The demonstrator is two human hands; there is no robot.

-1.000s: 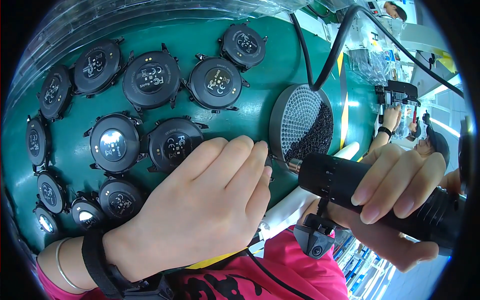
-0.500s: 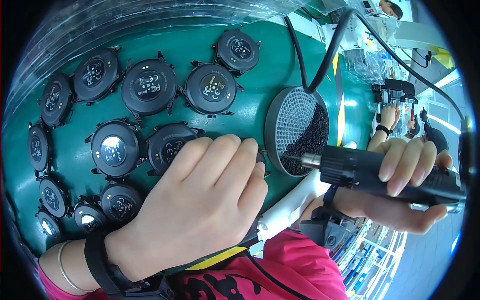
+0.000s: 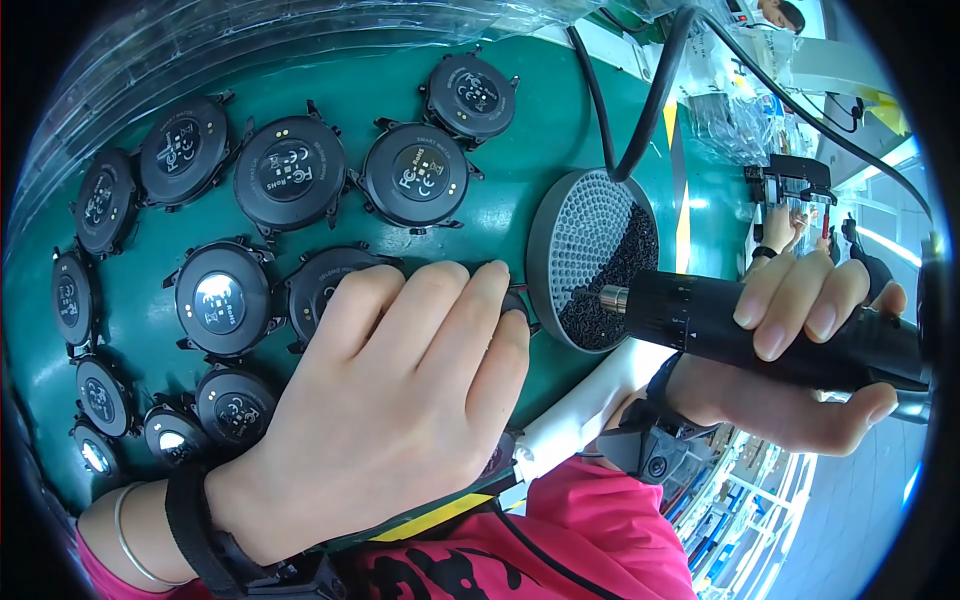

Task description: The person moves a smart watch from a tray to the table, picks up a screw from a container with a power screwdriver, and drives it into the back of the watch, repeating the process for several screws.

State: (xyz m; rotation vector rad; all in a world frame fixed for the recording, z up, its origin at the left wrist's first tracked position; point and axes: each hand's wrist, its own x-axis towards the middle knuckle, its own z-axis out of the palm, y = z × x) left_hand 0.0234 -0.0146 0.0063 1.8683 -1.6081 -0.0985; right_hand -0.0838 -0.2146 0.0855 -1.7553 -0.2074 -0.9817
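My right hand is wrapped round a black electric screwdriver with a silver collar. Its thin bit points left over a round grey tray, whose dimpled base carries a heap of tiny black screws. Left of the tray, my left hand is closed, with its fingers curled down. Behind its fingertips, the edge of a watch case peeks out. Whatever these fingers hold is hidden. Several round black watch cases, such as this one, lie back-up to the left.
The green mat carries rows of cases. Clear plastic wrapping lines the far edge. A thick black cable loops above the tray. Yellow and black tape runs on its right. Another person's hand works at the far right.
The screwdriver has risen slightly in the picture and moved left, its bit now further up over the screws. My left hand has shifted slightly left, fingers still curled.
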